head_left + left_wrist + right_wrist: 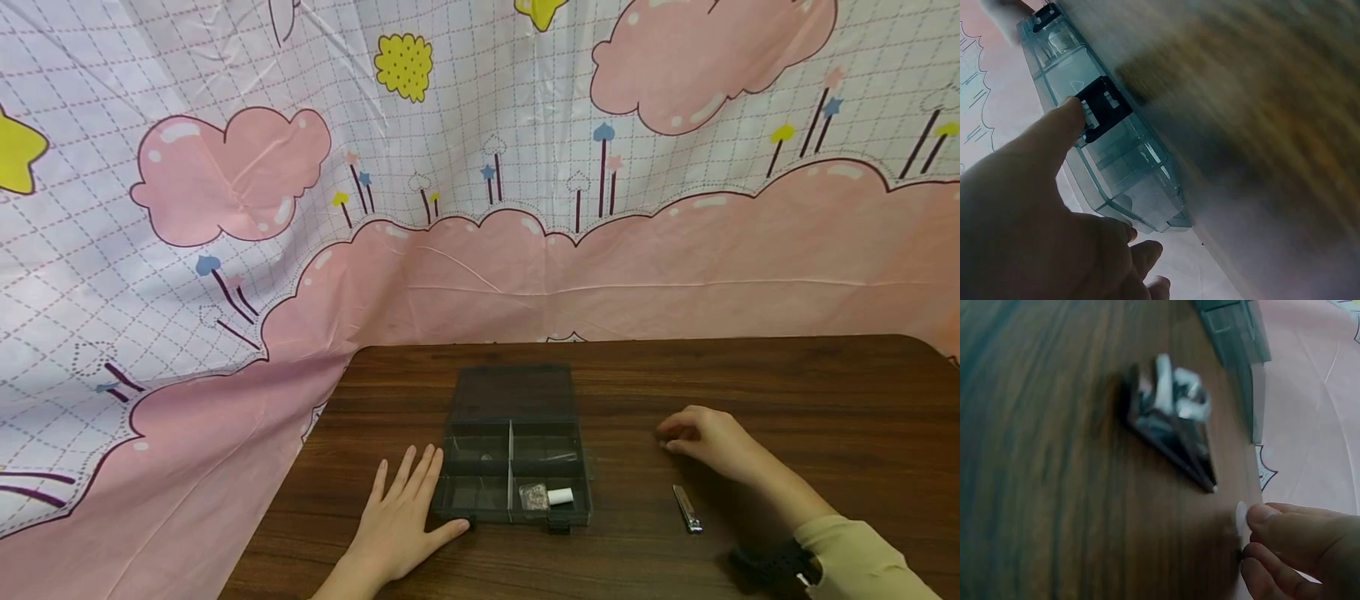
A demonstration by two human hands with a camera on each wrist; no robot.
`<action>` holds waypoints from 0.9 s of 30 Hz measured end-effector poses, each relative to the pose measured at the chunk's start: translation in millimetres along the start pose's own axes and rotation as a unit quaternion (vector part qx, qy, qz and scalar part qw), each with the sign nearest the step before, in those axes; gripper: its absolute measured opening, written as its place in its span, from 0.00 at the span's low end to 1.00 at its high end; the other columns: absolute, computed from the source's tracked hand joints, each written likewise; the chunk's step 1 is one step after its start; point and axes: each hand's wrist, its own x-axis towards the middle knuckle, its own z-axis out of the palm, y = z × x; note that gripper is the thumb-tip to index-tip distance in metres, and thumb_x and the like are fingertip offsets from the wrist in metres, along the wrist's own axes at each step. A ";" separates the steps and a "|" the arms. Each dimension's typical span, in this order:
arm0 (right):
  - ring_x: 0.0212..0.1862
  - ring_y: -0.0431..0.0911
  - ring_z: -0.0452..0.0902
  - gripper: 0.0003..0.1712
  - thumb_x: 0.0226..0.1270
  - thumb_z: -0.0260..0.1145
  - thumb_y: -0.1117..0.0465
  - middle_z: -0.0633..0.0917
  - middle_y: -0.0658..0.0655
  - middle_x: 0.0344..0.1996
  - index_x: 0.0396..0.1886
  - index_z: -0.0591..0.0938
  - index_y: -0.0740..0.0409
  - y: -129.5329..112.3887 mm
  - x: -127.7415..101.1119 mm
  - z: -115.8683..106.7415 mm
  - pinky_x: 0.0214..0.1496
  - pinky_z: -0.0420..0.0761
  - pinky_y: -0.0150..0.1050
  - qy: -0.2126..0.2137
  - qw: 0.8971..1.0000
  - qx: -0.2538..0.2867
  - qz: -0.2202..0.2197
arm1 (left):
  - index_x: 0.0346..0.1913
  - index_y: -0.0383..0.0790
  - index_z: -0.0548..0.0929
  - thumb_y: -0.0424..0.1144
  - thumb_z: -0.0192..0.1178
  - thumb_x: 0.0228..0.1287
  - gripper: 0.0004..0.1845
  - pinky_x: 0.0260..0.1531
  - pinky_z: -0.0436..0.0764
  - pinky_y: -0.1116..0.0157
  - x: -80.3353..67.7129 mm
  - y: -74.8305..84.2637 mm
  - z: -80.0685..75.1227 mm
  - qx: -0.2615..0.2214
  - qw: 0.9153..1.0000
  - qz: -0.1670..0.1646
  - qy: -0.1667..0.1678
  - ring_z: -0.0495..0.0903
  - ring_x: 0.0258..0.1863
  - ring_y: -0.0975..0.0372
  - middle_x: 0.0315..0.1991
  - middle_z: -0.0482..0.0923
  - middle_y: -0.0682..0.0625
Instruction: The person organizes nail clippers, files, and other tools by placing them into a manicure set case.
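A dark translucent compartment box (pixel 513 518) lies on the table with its lid (pixel 513 392) laid back. Its front right compartment holds a small clear packet with speckled contents (pixel 535 497) and a small white cylinder (pixel 560 497). My left hand (pixel 401 521) rests against the box's left side, fingers spread and straight; in the left wrist view its thumb touches a black latch (pixel 1105 107). Right of the box, my right hand (pixel 716 442) is low over the table, thumb and fingertips pinching a small pale piece (pixel 1241 517) of unclear kind. Nearer me lies a nail clipper (pixel 686 510).
The brown wooden table (pixel 630 558) ends at a pink and white patterned cloth (pixel 465 275) hanging behind it and to the left. A black band (pixel 772 562) sits by the right sleeve (pixel 855 554).
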 end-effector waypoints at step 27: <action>0.31 0.38 0.76 0.12 0.51 0.73 0.71 0.78 0.46 0.29 0.26 0.80 0.50 5.2 8.5 2.5 0.29 0.78 0.34 -0.071 0.997 0.012 -0.018 | 0.77 0.45 0.46 0.78 0.38 0.58 0.53 0.68 0.36 0.42 -1.0 1.4 -1.7 0.001 1.000 -0.002 0.002 0.39 0.74 0.53 0.76 0.43 0.49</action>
